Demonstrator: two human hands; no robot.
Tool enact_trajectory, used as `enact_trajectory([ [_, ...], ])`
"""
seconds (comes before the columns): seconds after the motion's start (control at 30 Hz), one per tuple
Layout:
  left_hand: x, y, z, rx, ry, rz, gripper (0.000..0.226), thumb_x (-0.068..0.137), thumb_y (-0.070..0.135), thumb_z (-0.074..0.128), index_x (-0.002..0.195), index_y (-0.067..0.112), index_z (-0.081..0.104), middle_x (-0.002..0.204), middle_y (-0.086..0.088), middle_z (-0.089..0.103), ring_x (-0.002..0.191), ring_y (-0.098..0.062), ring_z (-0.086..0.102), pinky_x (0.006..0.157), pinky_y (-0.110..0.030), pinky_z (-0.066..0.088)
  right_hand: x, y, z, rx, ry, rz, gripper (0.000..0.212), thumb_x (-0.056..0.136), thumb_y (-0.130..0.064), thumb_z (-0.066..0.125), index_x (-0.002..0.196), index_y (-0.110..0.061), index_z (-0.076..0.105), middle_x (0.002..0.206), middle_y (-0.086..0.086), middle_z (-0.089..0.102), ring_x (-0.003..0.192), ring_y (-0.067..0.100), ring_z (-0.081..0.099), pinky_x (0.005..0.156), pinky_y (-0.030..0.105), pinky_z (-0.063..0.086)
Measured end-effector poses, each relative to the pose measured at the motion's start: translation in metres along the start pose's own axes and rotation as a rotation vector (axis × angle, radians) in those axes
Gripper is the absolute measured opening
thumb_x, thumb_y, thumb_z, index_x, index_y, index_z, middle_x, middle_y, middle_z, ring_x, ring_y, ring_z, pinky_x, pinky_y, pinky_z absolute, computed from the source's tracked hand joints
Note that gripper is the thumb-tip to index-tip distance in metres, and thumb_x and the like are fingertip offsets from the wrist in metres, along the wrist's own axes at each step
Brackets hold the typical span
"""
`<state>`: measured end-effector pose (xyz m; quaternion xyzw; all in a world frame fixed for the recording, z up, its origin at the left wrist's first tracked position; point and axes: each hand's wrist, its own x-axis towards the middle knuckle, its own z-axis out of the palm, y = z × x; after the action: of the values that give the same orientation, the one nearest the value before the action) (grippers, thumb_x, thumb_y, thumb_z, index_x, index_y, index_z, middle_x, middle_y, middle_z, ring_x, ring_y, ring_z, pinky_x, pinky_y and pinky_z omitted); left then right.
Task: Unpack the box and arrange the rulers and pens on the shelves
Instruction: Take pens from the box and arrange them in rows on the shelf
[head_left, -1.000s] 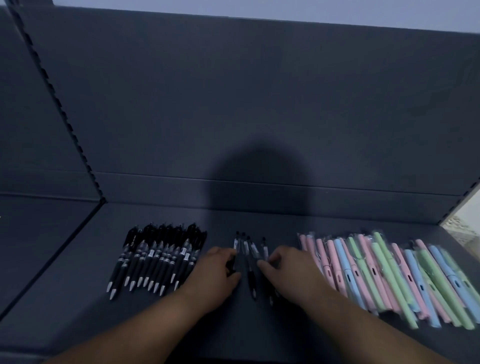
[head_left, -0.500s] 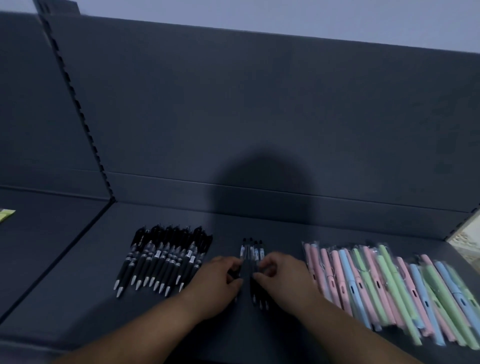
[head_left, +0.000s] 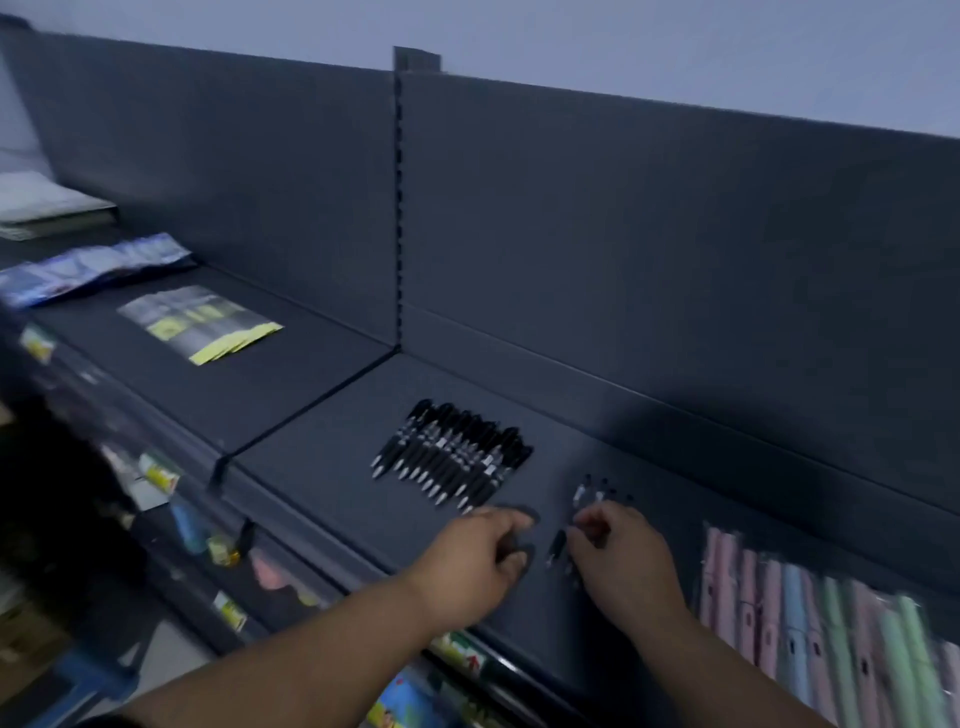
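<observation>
A tidy row of black pens (head_left: 452, 457) lies on the dark shelf (head_left: 322, 467). To its right is a small group of black pens (head_left: 589, 493). My right hand (head_left: 623, 556) sits on the near end of that group, and its curled fingers pinch the pens. My left hand (head_left: 472, 566) is just left of the group, near the tips of the tidy row. Its fingers are curled, and blur hides whether they hold a pen. Pastel pink, blue and green pens (head_left: 810, 623) in clear sleeves lie at the far right.
On the neighbouring shelf section to the left lie yellow-and-black packets (head_left: 197, 322), blue packets (head_left: 93, 270) and a white stack (head_left: 47, 202). A slotted upright (head_left: 399, 208) divides the back panels. Lower shelves (head_left: 171, 499) below the front edge hold small goods.
The view has swung left, revealing the neighbouring shelf and the lower shelves. My hands have drawn slightly apart, with the left one moved off the small group towards the tidy row.
</observation>
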<state>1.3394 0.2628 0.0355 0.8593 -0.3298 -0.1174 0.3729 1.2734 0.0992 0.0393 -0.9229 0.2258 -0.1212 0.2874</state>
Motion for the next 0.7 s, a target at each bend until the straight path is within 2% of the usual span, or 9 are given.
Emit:
enact_trajectory([
  [0.1, -0.035, -0.015, -0.027, 0.104, 0.109, -0.010, 0.039, 0.089, 0.019, 0.059, 0.128, 0.018, 0.056, 0.125, 0.001, 0.055, 0.114, -0.010, 0.053, 0.089, 0.002, 0.025, -0.011, -0.029, 0.012, -0.040, -0.051, -0.118, 0.005, 0.089, -0.028, 0.062, 0.087, -0.026, 0.058, 0.095, -0.006, 0.057, 0.086, 0.013, 0.057, 0.073, 0.023, 0.042],
  [0.17, -0.062, -0.033, -0.055, 0.186, 0.176, -0.045, 0.041, 0.089, 0.022, 0.059, 0.130, 0.019, 0.053, 0.128, 0.002, 0.053, 0.119, -0.010, 0.050, 0.092, 0.001, 0.022, -0.020, -0.061, 0.027, -0.074, -0.115, -0.200, 0.007, 0.092, -0.033, 0.059, 0.096, -0.027, 0.057, 0.100, -0.007, 0.052, 0.089, 0.013, 0.056, 0.077, 0.025, 0.044],
  [0.27, -0.098, -0.069, -0.096, 0.276, 0.234, -0.161, 0.046, 0.089, 0.028, 0.059, 0.134, 0.021, 0.049, 0.133, 0.002, 0.049, 0.123, -0.012, 0.048, 0.101, -0.010, 0.026, -0.032, -0.103, 0.052, -0.087, -0.179, -0.306, 0.023, 0.091, -0.039, 0.060, 0.111, -0.027, 0.058, 0.112, -0.006, 0.051, 0.094, 0.014, 0.057, 0.082, 0.029, 0.048],
  [0.37, -0.156, -0.121, -0.141, 0.312, 0.225, -0.323, 0.050, 0.087, 0.031, 0.061, 0.134, 0.021, 0.048, 0.131, -0.002, 0.048, 0.121, -0.016, 0.049, 0.101, -0.018, 0.032, -0.054, -0.154, 0.089, -0.130, -0.255, -0.401, 0.032, 0.092, -0.043, 0.057, 0.120, -0.027, 0.056, 0.119, -0.006, 0.051, 0.106, 0.014, 0.055, 0.089, 0.028, 0.047],
  [0.47, -0.234, -0.178, -0.185, 0.326, 0.244, -0.490, 0.051, 0.085, 0.038, 0.062, 0.132, 0.024, 0.049, 0.128, 0.000, 0.049, 0.117, -0.015, 0.052, 0.100, -0.021, 0.037, -0.084, -0.213, 0.141, -0.148, -0.303, -0.468, 0.034, 0.089, -0.043, 0.058, 0.119, -0.026, 0.058, 0.119, -0.005, 0.055, 0.114, 0.014, 0.055, 0.095, 0.027, 0.043],
  [0.53, -0.289, -0.212, -0.214, 0.356, 0.277, -0.593, 0.054, 0.085, 0.040, 0.060, 0.135, 0.025, 0.046, 0.131, 0.000, 0.048, 0.119, -0.016, 0.051, 0.099, -0.021, 0.035, -0.108, -0.254, 0.182, -0.181, -0.361, -0.509, 0.036, 0.086, -0.047, 0.057, 0.116, -0.027, 0.059, 0.117, -0.003, 0.058, 0.113, 0.017, 0.057, 0.095, 0.029, 0.044],
  [0.63, -0.370, -0.256, -0.251, 0.347, 0.335, -0.760, 0.056, 0.085, 0.042, 0.061, 0.134, 0.025, 0.044, 0.133, 0.000, 0.047, 0.120, -0.017, 0.050, 0.095, -0.022, 0.038, -0.143, -0.311, 0.239, -0.178, -0.474, -0.538, 0.044, 0.084, -0.056, 0.057, 0.118, -0.030, 0.058, 0.115, -0.006, 0.059, 0.110, 0.015, 0.058, 0.091, 0.026, 0.042],
  [0.7, -0.418, -0.279, -0.269, 0.337, 0.374, -0.856, 0.058, 0.084, 0.044, 0.063, 0.135, 0.024, 0.043, 0.135, 0.001, 0.045, 0.120, -0.016, 0.050, 0.096, -0.024, 0.041, -0.162, -0.345, 0.273, -0.173, -0.553, -0.566, 0.045, 0.084, -0.056, 0.059, 0.120, -0.029, 0.058, 0.117, -0.008, 0.060, 0.112, 0.012, 0.057, 0.094, 0.024, 0.041],
])
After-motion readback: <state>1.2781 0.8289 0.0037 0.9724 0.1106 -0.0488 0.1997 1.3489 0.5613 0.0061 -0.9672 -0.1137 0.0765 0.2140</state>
